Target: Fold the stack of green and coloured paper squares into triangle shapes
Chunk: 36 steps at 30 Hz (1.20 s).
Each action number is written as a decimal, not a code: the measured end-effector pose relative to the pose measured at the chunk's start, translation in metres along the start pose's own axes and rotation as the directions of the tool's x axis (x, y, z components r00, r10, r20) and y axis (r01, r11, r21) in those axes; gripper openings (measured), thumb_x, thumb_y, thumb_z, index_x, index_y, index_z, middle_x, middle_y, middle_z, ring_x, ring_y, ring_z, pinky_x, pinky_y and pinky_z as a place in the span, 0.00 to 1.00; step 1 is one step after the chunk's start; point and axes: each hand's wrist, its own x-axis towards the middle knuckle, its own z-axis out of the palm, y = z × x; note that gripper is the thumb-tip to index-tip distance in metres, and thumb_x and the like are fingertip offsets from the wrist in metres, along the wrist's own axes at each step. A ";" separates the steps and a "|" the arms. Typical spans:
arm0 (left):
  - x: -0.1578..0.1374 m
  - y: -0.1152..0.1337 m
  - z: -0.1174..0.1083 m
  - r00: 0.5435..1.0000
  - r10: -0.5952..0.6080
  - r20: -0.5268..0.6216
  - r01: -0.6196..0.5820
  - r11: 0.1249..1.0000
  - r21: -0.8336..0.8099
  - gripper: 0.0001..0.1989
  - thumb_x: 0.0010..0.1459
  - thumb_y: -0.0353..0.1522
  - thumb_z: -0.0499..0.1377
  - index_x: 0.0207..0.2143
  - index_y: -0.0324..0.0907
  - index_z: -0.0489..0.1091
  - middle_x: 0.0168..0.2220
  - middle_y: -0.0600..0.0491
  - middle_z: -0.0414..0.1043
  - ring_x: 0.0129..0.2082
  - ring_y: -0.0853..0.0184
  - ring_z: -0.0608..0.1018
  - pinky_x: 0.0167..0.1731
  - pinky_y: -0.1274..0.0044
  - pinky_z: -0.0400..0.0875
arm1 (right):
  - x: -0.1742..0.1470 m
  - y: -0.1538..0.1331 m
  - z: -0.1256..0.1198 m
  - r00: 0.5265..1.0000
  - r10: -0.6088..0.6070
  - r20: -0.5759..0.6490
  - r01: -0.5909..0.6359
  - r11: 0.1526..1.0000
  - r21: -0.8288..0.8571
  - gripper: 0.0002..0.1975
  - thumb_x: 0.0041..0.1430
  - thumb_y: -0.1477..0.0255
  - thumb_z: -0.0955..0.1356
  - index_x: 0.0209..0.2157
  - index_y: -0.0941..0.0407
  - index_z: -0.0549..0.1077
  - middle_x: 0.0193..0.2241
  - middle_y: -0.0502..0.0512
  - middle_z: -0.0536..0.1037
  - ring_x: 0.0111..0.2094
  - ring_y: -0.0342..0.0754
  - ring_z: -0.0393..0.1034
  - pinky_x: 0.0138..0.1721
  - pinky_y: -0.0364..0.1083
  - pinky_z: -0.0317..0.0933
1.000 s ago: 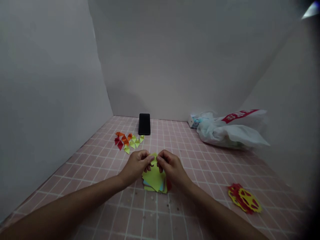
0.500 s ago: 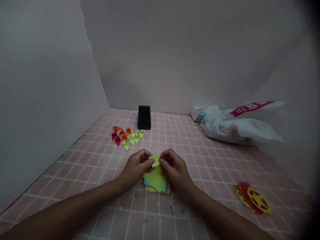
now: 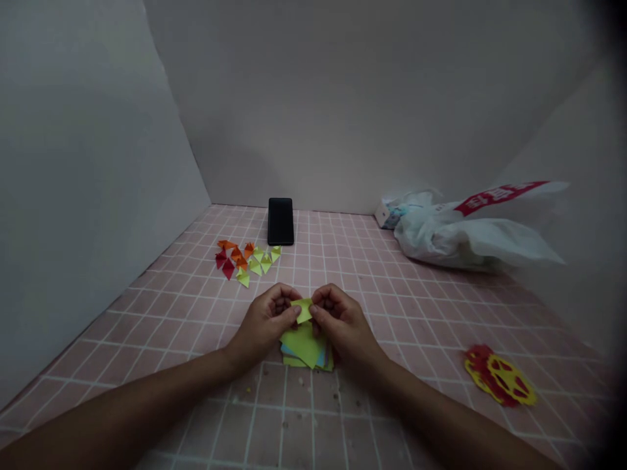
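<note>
A small yellow-green piece of paper (image 3: 303, 310) is pinched at both sides, its left edge in my left hand (image 3: 267, 326) and its right edge in my right hand (image 3: 345, 326). Thumbs lie on the near face and the other fingers curl behind it. Just below, a stack of paper sheets (image 3: 304, 346) lies on the table, yellow-green on top with blue and other edges showing beneath. Part of the stack is hidden by my hands. Farther off to the left sit several small folded paper pieces in yellow (image 3: 255, 265), orange (image 3: 237, 253) and red (image 3: 227, 269).
A black phone (image 3: 281, 222) stands near the back wall. At back right are a tissue box (image 3: 386, 214) and a white plastic bag (image 3: 455, 238) with red print. Red and yellow cut-out shapes (image 3: 504, 378) lie at right on the pink tiled-pattern table (image 3: 235, 431).
The whole scene sits slightly higher in the view, as the camera has tilted a little. Both hands keep their pinch on the small paper, which now looks a little flatter and more level.
</note>
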 end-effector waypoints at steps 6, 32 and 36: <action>-0.002 0.004 0.001 1.000 -0.022 -0.016 0.023 1.000 0.003 0.10 0.51 0.36 0.63 0.33 0.40 0.68 0.23 0.57 0.69 0.23 0.71 0.72 0.24 0.80 0.65 | 0.000 0.000 -0.002 0.999 0.006 0.044 -0.007 1.000 0.017 0.06 0.51 0.71 0.69 0.29 0.54 0.66 0.18 0.43 0.67 0.18 0.39 0.61 0.21 0.40 0.54; -0.004 0.008 -0.001 1.000 -0.003 -0.007 0.003 0.997 -0.082 0.04 0.51 0.31 0.61 0.31 0.40 0.70 0.20 0.58 0.70 0.21 0.71 0.73 0.24 0.80 0.66 | -0.004 -0.006 -0.006 0.990 -0.008 0.140 -0.009 0.992 0.126 0.02 0.52 0.72 0.69 0.30 0.53 0.71 0.17 0.45 0.73 0.16 0.42 0.66 0.22 0.42 0.57; -0.006 0.006 -0.001 1.000 -0.001 -0.003 0.001 0.994 -0.107 0.04 0.51 0.30 0.61 0.32 0.40 0.71 0.21 0.58 0.70 0.21 0.72 0.73 0.24 0.80 0.66 | -0.004 -0.004 -0.008 0.986 -0.012 0.165 -0.015 0.986 0.165 0.01 0.53 0.72 0.68 0.30 0.53 0.73 0.17 0.46 0.73 0.16 0.42 0.66 0.23 0.42 0.57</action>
